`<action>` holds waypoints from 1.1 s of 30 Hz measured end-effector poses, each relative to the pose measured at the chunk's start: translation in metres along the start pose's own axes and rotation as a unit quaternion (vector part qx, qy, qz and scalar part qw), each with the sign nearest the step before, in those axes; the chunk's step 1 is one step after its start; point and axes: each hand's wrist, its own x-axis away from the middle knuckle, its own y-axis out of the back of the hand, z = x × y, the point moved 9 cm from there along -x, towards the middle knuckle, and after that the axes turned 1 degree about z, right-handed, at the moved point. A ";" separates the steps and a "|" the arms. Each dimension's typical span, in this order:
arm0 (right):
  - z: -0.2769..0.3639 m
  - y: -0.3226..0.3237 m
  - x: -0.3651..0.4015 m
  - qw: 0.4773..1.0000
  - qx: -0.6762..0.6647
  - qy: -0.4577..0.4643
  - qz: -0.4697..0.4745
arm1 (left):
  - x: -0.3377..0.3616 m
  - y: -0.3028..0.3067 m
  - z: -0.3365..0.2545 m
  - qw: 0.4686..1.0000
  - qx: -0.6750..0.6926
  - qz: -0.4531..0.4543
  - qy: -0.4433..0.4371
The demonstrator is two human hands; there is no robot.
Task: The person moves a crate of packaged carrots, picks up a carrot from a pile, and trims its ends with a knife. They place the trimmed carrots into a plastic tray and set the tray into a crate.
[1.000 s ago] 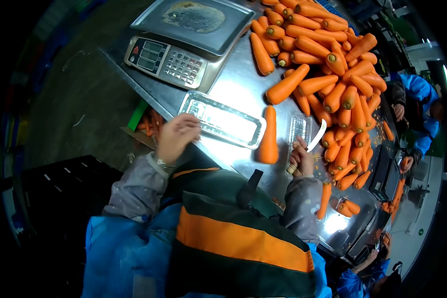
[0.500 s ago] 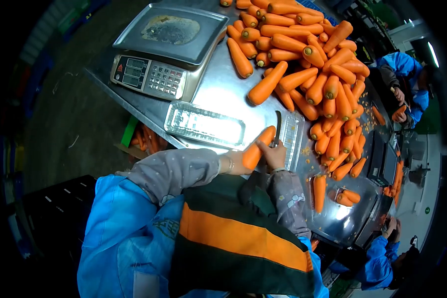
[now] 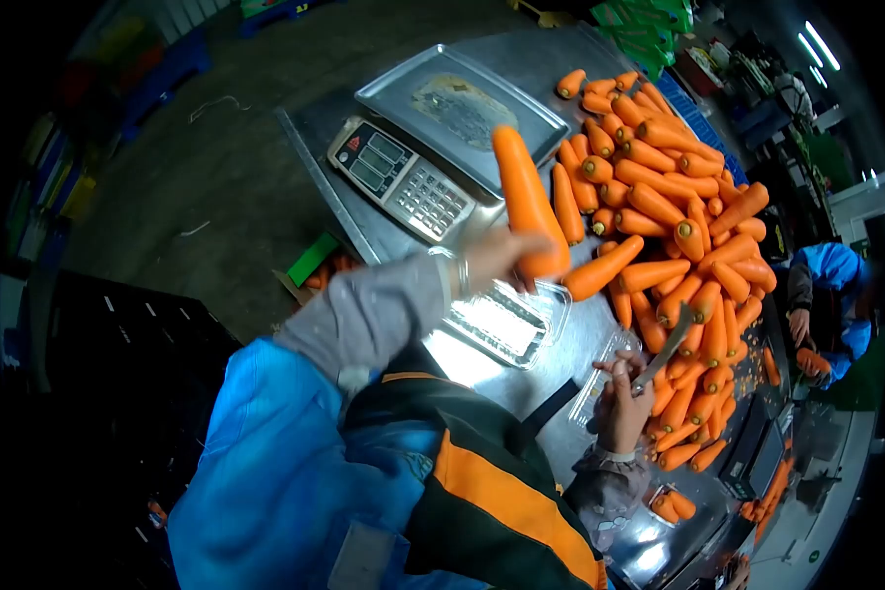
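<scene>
A large carrot (image 3: 529, 202) is held up by my left hand (image 3: 492, 261), its narrow end pointing away from me. My fingers close around the thick end, slightly blurred. Beneath that hand lies a clear plastic tray (image 3: 497, 329) on the metal table. My right hand (image 3: 619, 405) is closed on the handle of a knife (image 3: 667, 349), whose curved blade points up toward the carrot pile (image 3: 659, 221). Just left of the right hand is another clear tray (image 3: 590, 401), partly hidden by the hand.
A weighing scale (image 3: 403, 182) with a metal pan stands at the table's far left. Short carrot pieces (image 3: 673, 505) lie near the right sleeve, and a dark device (image 3: 755, 447) sits to the right. A co-worker in blue (image 3: 836, 305) handles a carrot across the table.
My left hand has raised the carrot up toward the scale. My right hand has moved right with the knife, away from the carrot. The whole view has turned.
</scene>
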 end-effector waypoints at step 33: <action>-0.112 0.009 0.039 0.984 0.009 -0.177 0.029 | 0.004 0.189 -0.156 0.837 -0.390 -0.382 0.020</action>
